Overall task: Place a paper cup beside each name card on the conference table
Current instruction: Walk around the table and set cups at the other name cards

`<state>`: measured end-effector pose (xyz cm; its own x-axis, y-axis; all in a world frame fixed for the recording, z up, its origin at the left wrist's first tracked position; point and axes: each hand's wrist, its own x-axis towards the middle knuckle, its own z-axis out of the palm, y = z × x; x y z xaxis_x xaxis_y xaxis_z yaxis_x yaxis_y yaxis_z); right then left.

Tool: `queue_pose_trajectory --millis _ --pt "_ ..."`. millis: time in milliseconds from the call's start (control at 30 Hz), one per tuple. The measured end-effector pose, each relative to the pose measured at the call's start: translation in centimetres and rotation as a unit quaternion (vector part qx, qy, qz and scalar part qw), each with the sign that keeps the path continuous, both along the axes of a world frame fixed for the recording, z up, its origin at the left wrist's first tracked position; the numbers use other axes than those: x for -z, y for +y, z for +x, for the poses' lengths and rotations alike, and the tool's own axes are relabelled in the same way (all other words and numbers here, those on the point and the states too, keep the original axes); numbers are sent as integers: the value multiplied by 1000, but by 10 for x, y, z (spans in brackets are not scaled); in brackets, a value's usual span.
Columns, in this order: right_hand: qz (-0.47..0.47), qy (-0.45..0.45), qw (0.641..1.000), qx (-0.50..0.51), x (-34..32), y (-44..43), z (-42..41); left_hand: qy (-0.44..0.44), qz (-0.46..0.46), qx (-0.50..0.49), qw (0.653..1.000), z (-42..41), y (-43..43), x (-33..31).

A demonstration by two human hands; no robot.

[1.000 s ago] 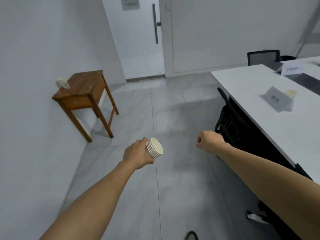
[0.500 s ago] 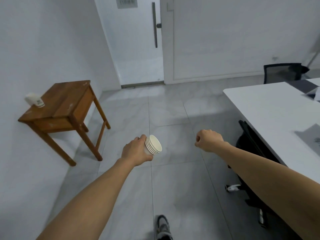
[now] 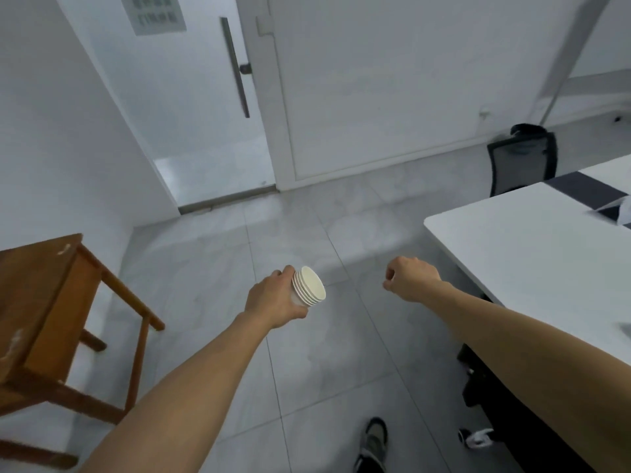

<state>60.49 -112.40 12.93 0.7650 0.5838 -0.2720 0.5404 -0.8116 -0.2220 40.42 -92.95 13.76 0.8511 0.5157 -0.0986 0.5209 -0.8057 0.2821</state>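
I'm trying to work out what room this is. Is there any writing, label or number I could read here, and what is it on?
The sign on the door: two rows of marks, too blurred to read.
The stack of paper cups: plain, no print shows.
No other text is visible.

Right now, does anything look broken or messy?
Only the wooden side table: pale scuffs mar its top edge and corner. The stack of paper cups lies sideways in the left hand, neatly nested.
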Motion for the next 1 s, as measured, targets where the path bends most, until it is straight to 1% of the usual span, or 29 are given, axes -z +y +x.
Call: queue_pose_trajectory --millis 133,233,300,433,567,733,833,933,1000 --pt "10 7 1000 17 13 54 91 4 9 15 1000 92 56 9" --pt "10 12 999 30 7 94 161 14 12 25 1000 162 100 3" --pt "19 7 999 39 0 117 203 1 13 27 1000 203 125 -3" --pt "11 -6 999 40 -12 160 273 -2 7 39 999 279 171 -4" --pt "7 -10 998 56 -4 202 346 3 -3 69 998 368 220 8" --pt "-3 -1 993 122 11 243 440 -4 -3 131 991 489 284 19" --pt "2 6 986 167 9 263 490 5 9 172 985 557 321 15" --pt "11 16 978 206 3 273 528 14 19 211 977 626 345 3" --pt "12 18 972 235 0 268 552 11 18 245 969 680 347 0"
